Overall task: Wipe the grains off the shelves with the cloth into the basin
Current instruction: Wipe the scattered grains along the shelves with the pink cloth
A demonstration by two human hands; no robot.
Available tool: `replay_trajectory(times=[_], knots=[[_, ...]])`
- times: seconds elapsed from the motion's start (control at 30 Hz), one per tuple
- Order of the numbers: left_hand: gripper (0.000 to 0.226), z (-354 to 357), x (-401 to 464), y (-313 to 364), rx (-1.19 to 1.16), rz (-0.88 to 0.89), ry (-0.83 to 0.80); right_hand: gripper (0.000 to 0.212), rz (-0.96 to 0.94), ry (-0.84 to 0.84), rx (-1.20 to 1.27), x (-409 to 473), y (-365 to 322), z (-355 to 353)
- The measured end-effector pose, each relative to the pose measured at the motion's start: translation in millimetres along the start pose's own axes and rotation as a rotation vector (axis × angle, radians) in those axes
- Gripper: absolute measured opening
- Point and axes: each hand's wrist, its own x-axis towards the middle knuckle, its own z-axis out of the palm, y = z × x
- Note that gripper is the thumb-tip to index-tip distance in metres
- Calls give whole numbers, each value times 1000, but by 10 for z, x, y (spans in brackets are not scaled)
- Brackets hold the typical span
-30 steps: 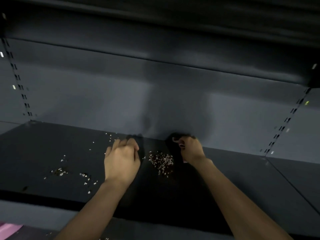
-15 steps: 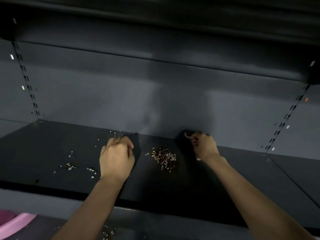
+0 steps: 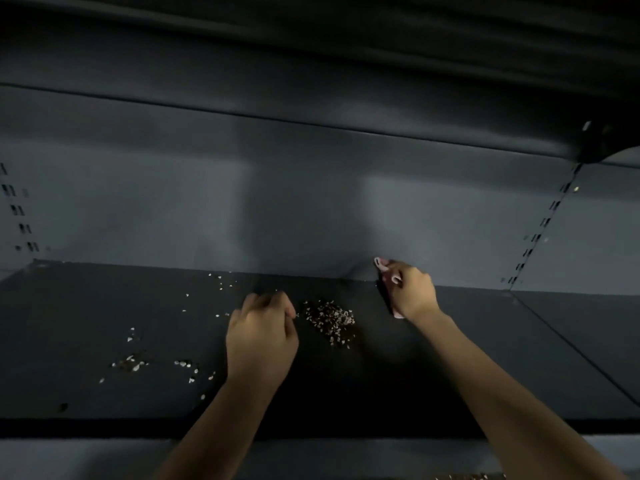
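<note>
Two hands are on the dark shelf (image 3: 86, 341), and the change is at the right hand (image 3: 410, 291): compared with a second ago it is further from the heap of grains (image 3: 330, 318) and closer to the back wall (image 3: 311, 202). It is closed on the cloth (image 3: 382, 264), of which only pale edges show above and below the fingers. I judge this to be a wind-up for a new sweep. The left hand (image 3: 259, 332) is loosely curled just beside the heap, and I cannot tell if it holds anything. Scattered grains (image 3: 133, 363) lie well to its left. The basin is not in view, so its contents cannot be judged.
</note>
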Motion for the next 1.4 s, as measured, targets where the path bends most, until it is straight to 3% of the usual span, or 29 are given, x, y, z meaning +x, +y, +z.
replay_trajectory(times=[0.1, 0.33, 0.43, 0.53, 0.63, 0.8, 0.9, 1.0, 1.13, 1.27, 1.33, 1.4], knots=[[23, 92, 35, -31, 0, 62, -28, 33, 12, -128, 6, 39, -23, 151], [19, 100, 16, -35, 5, 69, -87, 53, -320, -474, 293, -138, -377, 187], [17, 90, 22, -44, -9, 53, -113, 54, -256, -260, 288, -20, -241, 54], [19, 92, 14, -32, -5, 65, -85, 38, -305, -59, 78, 81, -122, 40], [20, 115, 22, -41, 14, 75, -40, 44, -379, -125, -41, 92, -26, 239], [21, 128, 37, -9, 37, 84, -14, 32, -346, -443, 228, -139, -332, 181], [22, 97, 19, -31, 10, 61, -16, 41, -342, -349, 321, -185, -483, 88], [23, 63, 1, -50, -13, 36, -16, 35, -308, -192, 189, 12, -513, 164], [23, 39, 12, -61, -15, 5, 8, 23, -386, -340, 142, 98, -526, 494], [22, -7, -1, -44, -18, -36, -14, 34, -395, -595, 235, -27, -656, 341], [19, -41, -10, -14, -35, -45, -49, 38, -412, -579, 262, -85, -671, 158], [17, -62, -15, 6, -33, -44, -85, 42, -388, -448, 348, -162, -594, 23]])
